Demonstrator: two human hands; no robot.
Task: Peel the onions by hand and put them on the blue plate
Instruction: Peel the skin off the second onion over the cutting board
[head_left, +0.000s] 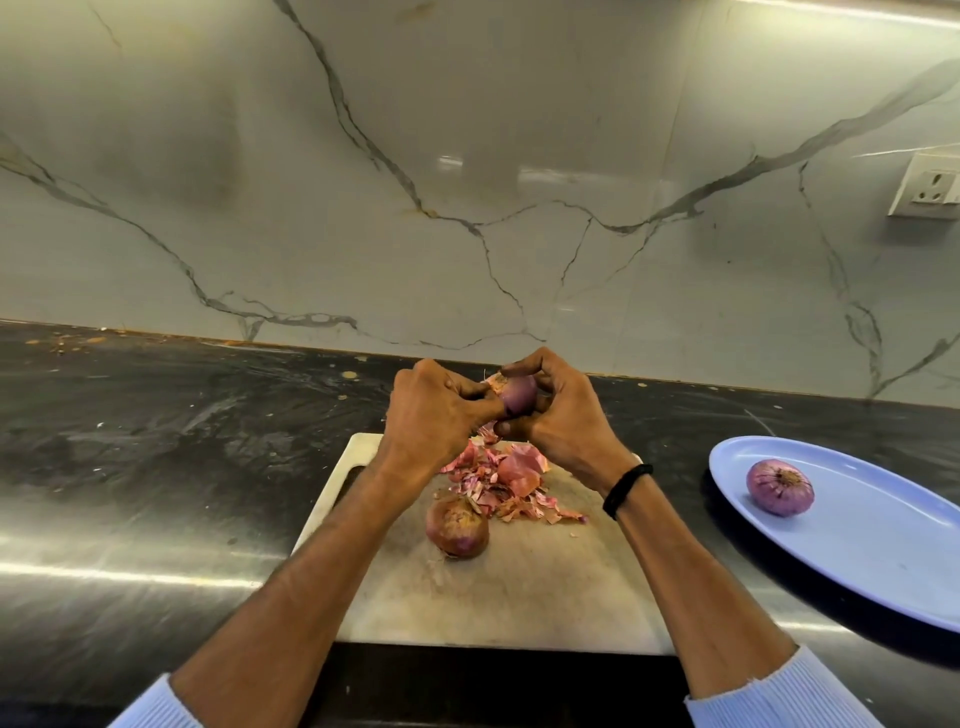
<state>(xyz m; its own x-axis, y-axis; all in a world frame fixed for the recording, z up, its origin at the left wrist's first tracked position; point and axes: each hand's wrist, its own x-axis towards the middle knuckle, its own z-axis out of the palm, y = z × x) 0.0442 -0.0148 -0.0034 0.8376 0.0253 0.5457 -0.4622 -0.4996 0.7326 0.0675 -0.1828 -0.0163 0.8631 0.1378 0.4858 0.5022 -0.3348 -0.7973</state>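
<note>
One onion is done: a peeled onion (780, 487) lies on the blue plate (883, 571), which sits at the desk's (156, 467) right edge.

A second is in hand. The held onion (519, 397) is up in the air over the far end of the board (519, 587), which lies at the middle of the desk's near edge. The right grip (561, 415) has its fingers and thumb curled round the bulb. The left grip (436, 415) is closed as well, fingers curled, pinching at the bulb's left side, where a flake of dry skin sticks out. Most of the bulb that shows is smooth and purple, so this one looks nearly stripped. Its far side is hidden.

A third, the unpeeled onion (457, 526), rests on the board toward the near side, its brown skin intact, just beside the pile of peels (509, 483).

My reckoning is roughly the halfway mark: one plated, one almost bare and not yet moved to the plate, one not started. No other onions show.
</note>
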